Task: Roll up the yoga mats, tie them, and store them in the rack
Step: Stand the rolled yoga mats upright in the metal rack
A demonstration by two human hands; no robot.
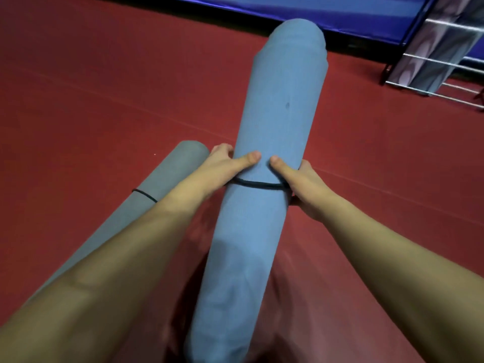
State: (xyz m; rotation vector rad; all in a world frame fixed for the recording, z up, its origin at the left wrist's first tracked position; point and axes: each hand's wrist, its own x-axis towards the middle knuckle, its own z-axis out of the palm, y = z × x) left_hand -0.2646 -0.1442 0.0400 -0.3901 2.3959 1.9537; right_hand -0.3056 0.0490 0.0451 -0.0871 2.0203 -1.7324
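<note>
A rolled blue yoga mat (272, 121) runs from the bottom centre up toward the far wall, its far end raised. My left hand (227, 163) grips its left side, thumb lying across the top. My right hand (298, 179) grips the right side the same way. A black elastic band (258, 184) circles the roll just below both thumbs and passes over both hands. A second rolled mat, grey (167, 176), lies on the floor to the left with a black band (145, 195) around it, partly hidden by my left forearm.
The floor (91, 100) is dark red. A metal rack (442, 66) with silver bars stands at the upper right and holds patterned rolled mats (434, 45). A blue padded wall (301, 9) runs along the far edge.
</note>
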